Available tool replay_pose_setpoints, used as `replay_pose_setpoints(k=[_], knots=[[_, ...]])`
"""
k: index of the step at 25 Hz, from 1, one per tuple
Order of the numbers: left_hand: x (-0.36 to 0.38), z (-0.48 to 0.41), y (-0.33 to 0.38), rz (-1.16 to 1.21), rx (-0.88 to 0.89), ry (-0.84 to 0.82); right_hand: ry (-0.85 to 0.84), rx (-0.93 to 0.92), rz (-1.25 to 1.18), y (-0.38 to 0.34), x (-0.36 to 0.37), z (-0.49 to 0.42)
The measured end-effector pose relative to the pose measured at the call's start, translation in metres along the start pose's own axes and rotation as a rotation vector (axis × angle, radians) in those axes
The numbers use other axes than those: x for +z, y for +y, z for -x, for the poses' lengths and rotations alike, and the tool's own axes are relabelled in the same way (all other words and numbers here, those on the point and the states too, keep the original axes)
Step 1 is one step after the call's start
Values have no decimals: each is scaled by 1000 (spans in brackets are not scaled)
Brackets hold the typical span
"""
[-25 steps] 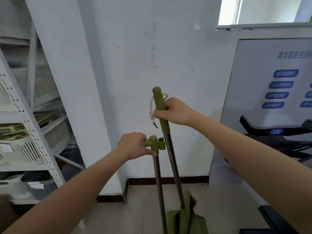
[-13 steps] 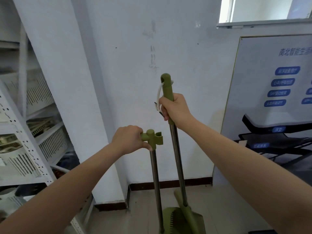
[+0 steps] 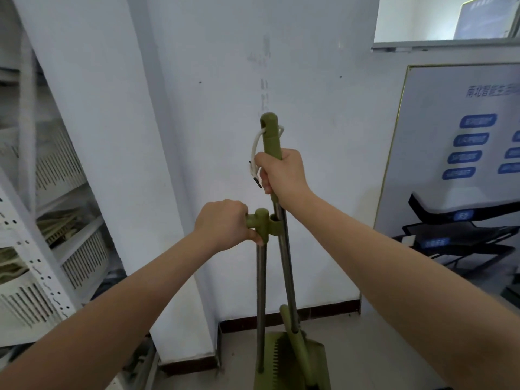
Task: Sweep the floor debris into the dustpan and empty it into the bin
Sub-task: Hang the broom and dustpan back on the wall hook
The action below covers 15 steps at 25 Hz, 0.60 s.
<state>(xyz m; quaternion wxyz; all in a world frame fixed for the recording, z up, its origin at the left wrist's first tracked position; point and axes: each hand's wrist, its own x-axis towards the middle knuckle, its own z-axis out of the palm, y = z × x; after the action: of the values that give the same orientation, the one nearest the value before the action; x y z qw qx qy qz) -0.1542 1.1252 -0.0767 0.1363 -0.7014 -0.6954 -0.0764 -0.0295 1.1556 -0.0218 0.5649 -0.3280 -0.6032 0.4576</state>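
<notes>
A green dustpan stands on the floor at the bottom centre, with a metal pole rising to a green T-handle. My left hand grips that handle. The broom handle, green at the top with a white hanging loop, runs down as a metal pole into the dustpan. My right hand grips the green part of the broom handle, just above the clip on the dustpan handle. The broom pole sits in or right beside that clip. The broom head is mostly hidden inside the pan.
A white wall and pillar stand straight ahead. White metal shelving with slotted baskets fills the left. A large printed display board leans at the right. Tiled floor shows around the dustpan. No bin or debris is in view.
The broom handle has dropped lower and closer to the dustpan handle, its pole now at the clip. My left hand has kept its grip on the dustpan handle.
</notes>
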Motion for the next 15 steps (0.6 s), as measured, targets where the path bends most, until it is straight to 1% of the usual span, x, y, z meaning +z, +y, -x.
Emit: replay_pose_setpoints(k=[4, 9, 15], knots=[[-4, -1, -12, -26, -4, 2, 28, 6, -39, -3, 17, -4], [2, -1, -4, -13, -51, -1, 26, -7, -57, 5, 19, -3], [6, -16, 1, -13, -97, -19, -73, 37, -119, 14, 9, -25]])
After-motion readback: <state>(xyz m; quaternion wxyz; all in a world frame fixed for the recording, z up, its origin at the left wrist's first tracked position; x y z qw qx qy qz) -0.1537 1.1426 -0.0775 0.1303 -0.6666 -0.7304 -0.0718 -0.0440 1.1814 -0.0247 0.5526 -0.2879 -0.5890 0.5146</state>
